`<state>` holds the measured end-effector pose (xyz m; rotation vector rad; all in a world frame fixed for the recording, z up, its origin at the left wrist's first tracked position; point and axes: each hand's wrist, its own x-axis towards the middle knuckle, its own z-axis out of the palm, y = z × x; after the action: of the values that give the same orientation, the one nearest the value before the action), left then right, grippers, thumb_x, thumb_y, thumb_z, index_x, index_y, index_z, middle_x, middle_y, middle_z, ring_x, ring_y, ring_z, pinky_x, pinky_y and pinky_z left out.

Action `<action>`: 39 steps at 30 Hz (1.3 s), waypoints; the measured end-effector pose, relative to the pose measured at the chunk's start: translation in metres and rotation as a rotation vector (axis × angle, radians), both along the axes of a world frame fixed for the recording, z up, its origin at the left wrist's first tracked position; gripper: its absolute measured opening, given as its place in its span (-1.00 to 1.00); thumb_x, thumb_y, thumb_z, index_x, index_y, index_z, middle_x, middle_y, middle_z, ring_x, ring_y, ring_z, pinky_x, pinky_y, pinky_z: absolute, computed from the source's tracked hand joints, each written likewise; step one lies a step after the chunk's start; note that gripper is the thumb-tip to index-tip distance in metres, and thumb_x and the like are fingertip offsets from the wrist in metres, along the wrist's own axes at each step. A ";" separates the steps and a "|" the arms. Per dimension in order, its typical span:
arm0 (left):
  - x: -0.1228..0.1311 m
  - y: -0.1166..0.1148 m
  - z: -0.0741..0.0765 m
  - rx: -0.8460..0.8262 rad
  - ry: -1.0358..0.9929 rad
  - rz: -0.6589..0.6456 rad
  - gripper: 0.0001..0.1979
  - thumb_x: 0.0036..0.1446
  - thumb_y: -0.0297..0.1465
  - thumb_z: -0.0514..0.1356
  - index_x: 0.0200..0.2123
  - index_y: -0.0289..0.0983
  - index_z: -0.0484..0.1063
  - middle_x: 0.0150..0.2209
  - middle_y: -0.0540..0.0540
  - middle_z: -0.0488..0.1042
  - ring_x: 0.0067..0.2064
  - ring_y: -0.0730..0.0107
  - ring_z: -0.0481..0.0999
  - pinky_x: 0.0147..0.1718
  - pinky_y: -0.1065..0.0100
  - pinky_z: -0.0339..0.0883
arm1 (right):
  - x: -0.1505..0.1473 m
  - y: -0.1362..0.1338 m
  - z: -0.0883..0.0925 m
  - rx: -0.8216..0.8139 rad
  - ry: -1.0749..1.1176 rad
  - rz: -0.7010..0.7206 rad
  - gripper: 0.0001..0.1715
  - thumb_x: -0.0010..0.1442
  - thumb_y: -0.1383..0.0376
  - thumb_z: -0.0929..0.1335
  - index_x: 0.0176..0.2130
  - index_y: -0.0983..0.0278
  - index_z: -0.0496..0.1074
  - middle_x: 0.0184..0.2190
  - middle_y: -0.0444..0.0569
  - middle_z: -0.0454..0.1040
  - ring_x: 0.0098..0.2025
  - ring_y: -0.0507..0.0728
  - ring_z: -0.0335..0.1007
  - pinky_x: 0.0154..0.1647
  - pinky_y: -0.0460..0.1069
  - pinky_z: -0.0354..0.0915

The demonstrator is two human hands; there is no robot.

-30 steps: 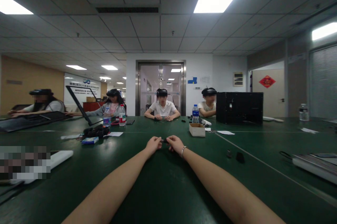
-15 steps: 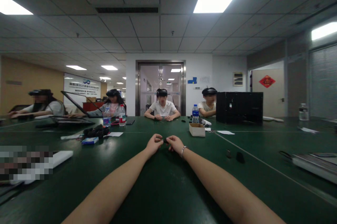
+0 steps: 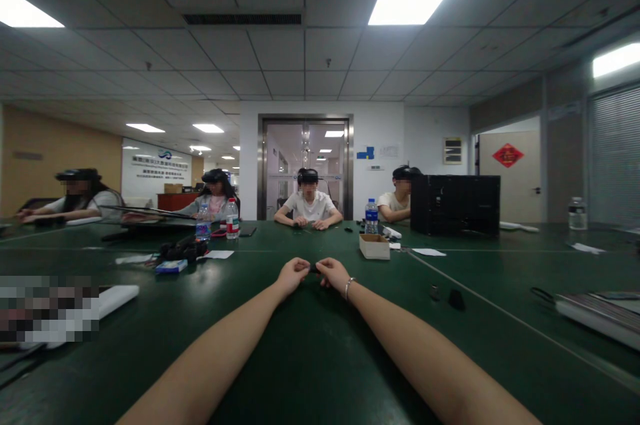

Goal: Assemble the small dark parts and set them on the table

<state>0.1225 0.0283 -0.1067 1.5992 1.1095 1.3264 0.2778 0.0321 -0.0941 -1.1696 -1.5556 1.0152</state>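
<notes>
Just above the green table (image 3: 300, 352), my two hands meet in front of me. Between them is a small dark object (image 3: 313, 268), mostly covered by fingers, so its kind does not show. My right hand (image 3: 334, 273), with a bracelet (image 3: 349, 288) at the wrist, pinches it from the right. From the other side, the closed fingertips of my left hand (image 3: 293, 276) press on its left end. To the right, a small metallic piece (image 3: 434, 291) and a black piece (image 3: 456, 300) lie on the table.
Ahead to the right stand an open cardboard box (image 3: 375, 247), a water bottle (image 3: 371, 217) and a large black case (image 3: 455, 205). At left are bottles (image 3: 232, 219), a blue-and-white packet (image 3: 171, 267) and a laptop (image 3: 155, 213). Several people sit around the table.
My left fingertips have closed in on the dark object; my right hand stays nearly still. Across the table, the tilted laptop screen has swung down almost flat.
</notes>
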 end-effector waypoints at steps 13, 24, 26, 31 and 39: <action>0.002 0.013 -0.003 -0.145 -0.004 0.019 -0.72 0.08 -0.24 0.07 -0.37 -0.38 0.34 -0.56 -0.02 0.37 -0.54 0.52 0.35 -0.50 0.44 0.21 | 0.000 0.000 0.000 0.010 -0.008 0.005 -0.84 0.12 0.29 0.31 -0.29 0.36 0.30 -0.58 -0.18 0.40 -0.76 -0.11 0.22 -0.78 -0.20 0.08; 0.001 -0.003 0.001 0.063 0.162 0.028 -0.87 -0.19 -0.51 0.24 -0.47 -0.34 0.36 -0.46 -0.01 0.41 -0.45 0.52 0.36 -0.39 0.44 0.24 | 0.001 0.001 -0.001 -0.012 0.004 0.002 -0.83 0.13 0.27 0.30 -0.29 0.36 0.30 -0.60 -0.19 0.38 -0.76 -0.12 0.20 -0.78 -0.21 0.08; 0.003 -0.001 0.001 0.026 0.113 0.040 -0.82 -0.16 -0.47 0.25 -0.41 -0.33 0.34 -0.45 -0.01 0.40 -0.46 0.52 0.36 -0.42 0.45 0.25 | 0.001 0.002 -0.001 -0.004 0.001 0.005 -0.83 0.13 0.27 0.30 -0.29 0.36 0.30 -0.59 -0.19 0.38 -0.76 -0.12 0.20 -0.78 -0.21 0.07; 0.006 0.007 0.000 -0.141 -0.007 0.092 -0.80 0.08 -0.30 0.08 -0.30 -0.33 0.26 -0.42 -0.06 0.41 -0.50 0.52 0.40 -0.52 0.46 0.24 | -0.001 0.001 -0.001 0.011 -0.012 0.018 -0.85 0.15 0.29 0.28 -0.30 0.36 0.30 -0.59 -0.18 0.38 -0.76 -0.12 0.21 -0.79 -0.21 0.06; 0.003 0.001 -0.001 -0.018 0.000 0.078 -0.84 0.00 -0.44 0.17 -0.30 -0.32 0.31 -0.46 -0.03 0.40 -0.49 0.55 0.38 -0.51 0.49 0.25 | 0.001 0.000 0.000 0.001 -0.004 0.011 -0.85 0.13 0.29 0.30 -0.30 0.35 0.29 -0.60 -0.18 0.40 -0.75 -0.12 0.21 -0.78 -0.21 0.07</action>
<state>0.1254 0.0293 -0.1073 1.5570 1.1917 1.3631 0.2784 0.0322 -0.0942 -1.1635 -1.5670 1.0198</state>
